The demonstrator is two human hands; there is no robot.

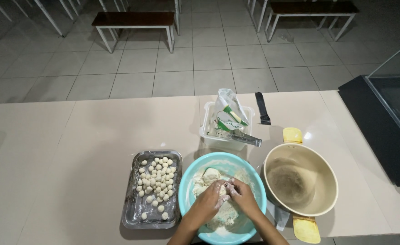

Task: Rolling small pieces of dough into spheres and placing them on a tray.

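Both of my hands are down inside a turquoise bowl [188,179] that holds pale dough and loose flour [204,181]. My left hand [211,197] and my right hand [241,196] meet at the fingertips, pinching a small piece of dough between them; both are dusted with flour. To the left of the bowl sits a rectangular metal tray [132,206] carrying several small round dough balls [157,181] on a floured bottom.
A beige pot with yellow handles [300,179] stands right of the bowl. Behind it, a white tub [209,131] holds a flour bag and metal tongs [247,138]. A black strap [262,108] lies further back. Benches stand on the tiled floor beyond the table.
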